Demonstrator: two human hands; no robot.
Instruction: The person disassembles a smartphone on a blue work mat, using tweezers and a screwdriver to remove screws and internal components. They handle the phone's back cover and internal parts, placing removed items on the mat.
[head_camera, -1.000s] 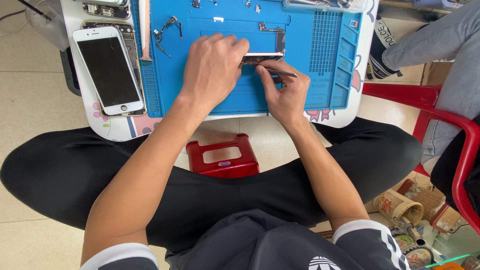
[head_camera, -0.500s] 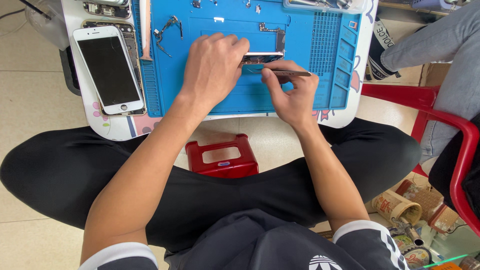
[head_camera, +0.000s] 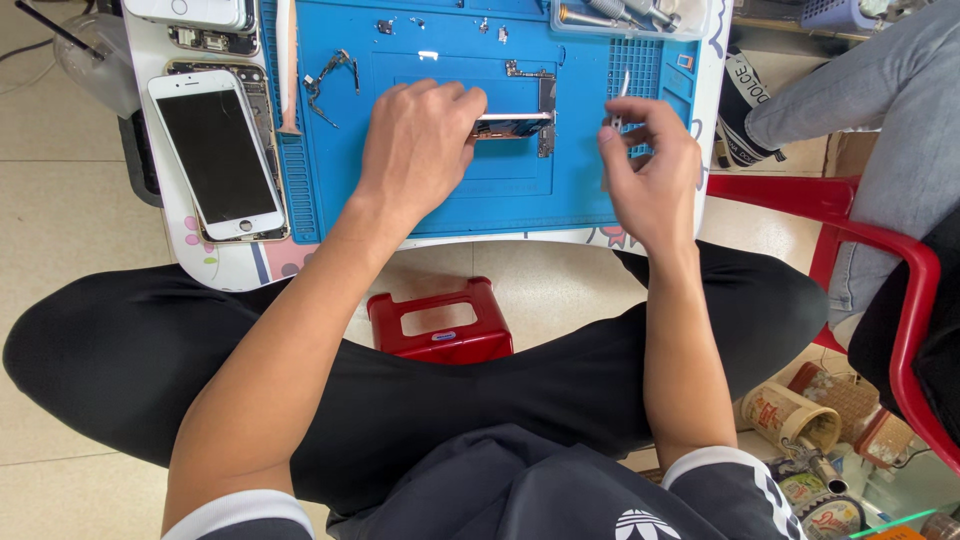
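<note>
Head view: the left hand (head_camera: 418, 150) lies on the blue mat (head_camera: 420, 210), fingers curled and pinching the left end of an opened phone body (head_camera: 512, 125), whose long axis runs left to right across the mat. The right hand (head_camera: 650, 175), raised just beside it, pinches tweezers (head_camera: 620, 100) pointing up and away.

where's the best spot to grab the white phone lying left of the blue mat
Probably by its two long edges near the middle, coming from above. The white phone lies flat, screen up, on the white table, apart from both hands, with its sides exposed.
</note>
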